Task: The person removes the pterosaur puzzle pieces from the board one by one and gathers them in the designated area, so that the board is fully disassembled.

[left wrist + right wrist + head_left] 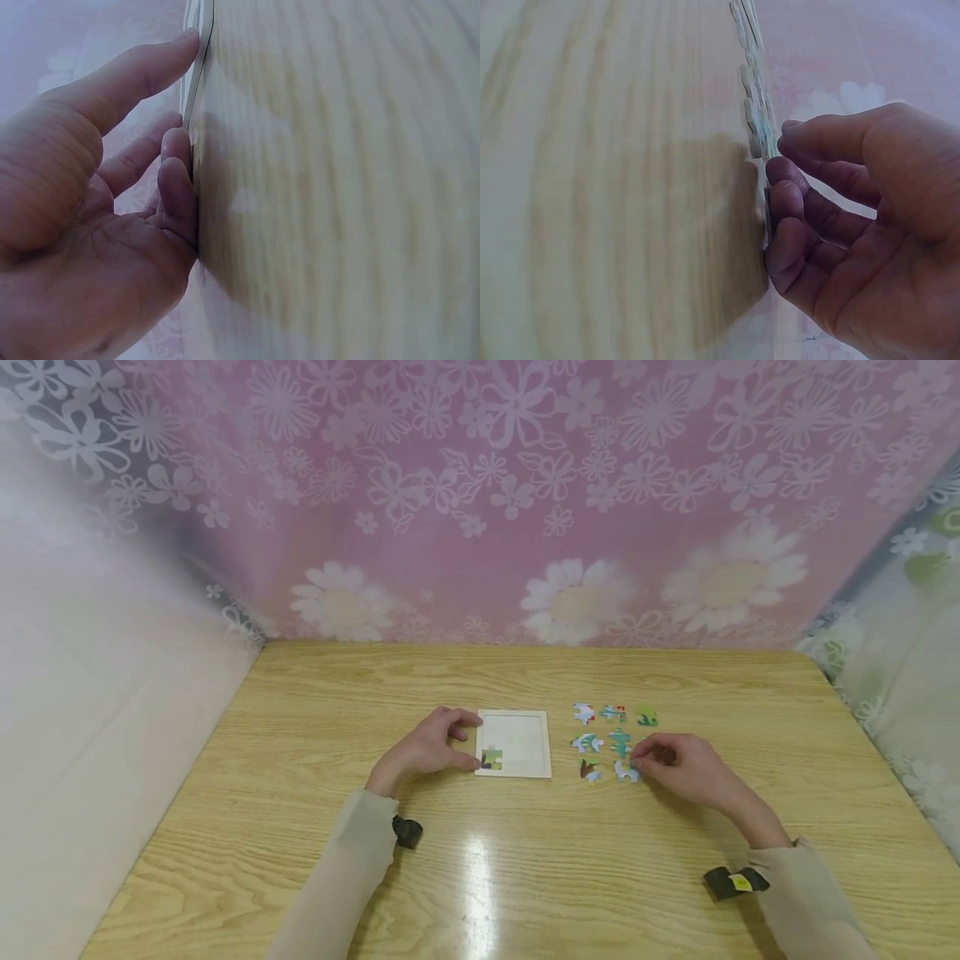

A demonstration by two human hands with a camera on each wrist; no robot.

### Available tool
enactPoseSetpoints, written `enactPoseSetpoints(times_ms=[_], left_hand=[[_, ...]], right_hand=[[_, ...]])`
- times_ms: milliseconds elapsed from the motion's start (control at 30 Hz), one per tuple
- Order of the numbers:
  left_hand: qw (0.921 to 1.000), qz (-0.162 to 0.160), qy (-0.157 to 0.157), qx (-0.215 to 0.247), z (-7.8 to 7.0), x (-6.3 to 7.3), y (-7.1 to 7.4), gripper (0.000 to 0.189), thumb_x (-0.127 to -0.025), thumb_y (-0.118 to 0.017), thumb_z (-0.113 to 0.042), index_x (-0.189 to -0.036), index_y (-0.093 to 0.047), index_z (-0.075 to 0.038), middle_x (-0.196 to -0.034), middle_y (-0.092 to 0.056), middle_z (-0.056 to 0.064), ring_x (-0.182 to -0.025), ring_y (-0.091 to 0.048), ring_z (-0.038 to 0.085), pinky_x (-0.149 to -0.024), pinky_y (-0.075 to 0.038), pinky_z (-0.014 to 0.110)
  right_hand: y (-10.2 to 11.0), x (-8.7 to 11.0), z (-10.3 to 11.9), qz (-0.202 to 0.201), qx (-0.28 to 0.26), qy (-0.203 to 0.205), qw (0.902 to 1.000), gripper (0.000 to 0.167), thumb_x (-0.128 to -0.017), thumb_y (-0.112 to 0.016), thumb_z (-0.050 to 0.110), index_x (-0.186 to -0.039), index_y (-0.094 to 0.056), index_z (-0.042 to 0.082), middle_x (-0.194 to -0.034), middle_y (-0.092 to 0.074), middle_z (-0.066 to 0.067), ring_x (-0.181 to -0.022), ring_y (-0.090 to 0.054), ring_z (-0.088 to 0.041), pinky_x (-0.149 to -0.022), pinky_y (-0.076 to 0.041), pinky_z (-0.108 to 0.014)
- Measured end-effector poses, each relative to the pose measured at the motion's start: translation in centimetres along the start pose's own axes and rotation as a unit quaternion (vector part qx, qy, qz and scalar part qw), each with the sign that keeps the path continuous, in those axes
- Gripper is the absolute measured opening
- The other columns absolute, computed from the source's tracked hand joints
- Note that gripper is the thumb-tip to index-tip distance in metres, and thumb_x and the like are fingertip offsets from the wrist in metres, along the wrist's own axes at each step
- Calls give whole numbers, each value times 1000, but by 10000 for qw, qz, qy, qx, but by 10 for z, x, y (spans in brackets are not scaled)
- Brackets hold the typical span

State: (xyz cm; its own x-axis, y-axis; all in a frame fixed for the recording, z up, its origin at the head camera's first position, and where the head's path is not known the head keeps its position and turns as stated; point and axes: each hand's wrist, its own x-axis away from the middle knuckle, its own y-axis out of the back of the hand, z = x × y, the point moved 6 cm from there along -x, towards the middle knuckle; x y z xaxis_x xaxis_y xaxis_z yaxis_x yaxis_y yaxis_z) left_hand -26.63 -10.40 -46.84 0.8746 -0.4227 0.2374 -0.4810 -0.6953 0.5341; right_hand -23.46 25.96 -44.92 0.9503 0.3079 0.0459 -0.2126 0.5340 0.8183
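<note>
A shallow white puzzle tray [525,774] with a pale rim lies on the table. One green printed jigsaw piece [492,759] sits in its near left corner. My left hand [429,743] is at the tray's left side, thumb at the near corner and forefinger at the far one. In the left wrist view the thumb [142,79] touches the tray's edge. To the right, my right hand [693,768] is at the loose pieces, fingertips by a pale blue piece [625,772]. The right wrist view shows bent fingers [787,199] low over the table, nothing visible between them.
Several loose jigsaw pieces lie in rows right of the tray, among them a brown-and-green piece [589,769], a teal piece [619,742] and a green piece [647,717]. The wooden table [570,877] meets a floral pink curtain [465,527] behind.
</note>
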Motion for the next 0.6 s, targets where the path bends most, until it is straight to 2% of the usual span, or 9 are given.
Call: enactPoseSetpoints(times_ms=[200, 367, 600], left_hand=[[10000, -19, 10, -24, 0, -1, 0, 62, -85, -85, -21, -141, -58, -19, -143, -46, 7, -123, -53, 23, -103, -48, 43], [10000, -7, 14, -56, -2, -1, 0, 61, -86, -85, -20, -141, -58, -18, -143, -46, 8, -122, -53, 22, -103, -48, 43], [10000, -14, 43, -18, -2, 0, 1, 61, -85, -85, -20, -140, -58, -17, -140, -47, 8, -121, -53, 23, -102, -48, 43]], right_hand=[[2, -1, 3, 8, -159, -59, 9999, 15, -99, -68, 24, -109, -72, 13, -96, -72, -1, -84, -63, -11, -69, -50, -25], [0, -5, 18, 58, -410, 149, 9990, 21, -100, -67, 22, -117, -70, 9, -102, -71, -5, -88, -65, -16, -67, -52, -25], [-15, -18, 38, 145, -609, 472, 9969, 20, -99, -68, 21, -117, -70, 11, -102, -71, -2, -88, -65, -15, -71, -53, -26]])
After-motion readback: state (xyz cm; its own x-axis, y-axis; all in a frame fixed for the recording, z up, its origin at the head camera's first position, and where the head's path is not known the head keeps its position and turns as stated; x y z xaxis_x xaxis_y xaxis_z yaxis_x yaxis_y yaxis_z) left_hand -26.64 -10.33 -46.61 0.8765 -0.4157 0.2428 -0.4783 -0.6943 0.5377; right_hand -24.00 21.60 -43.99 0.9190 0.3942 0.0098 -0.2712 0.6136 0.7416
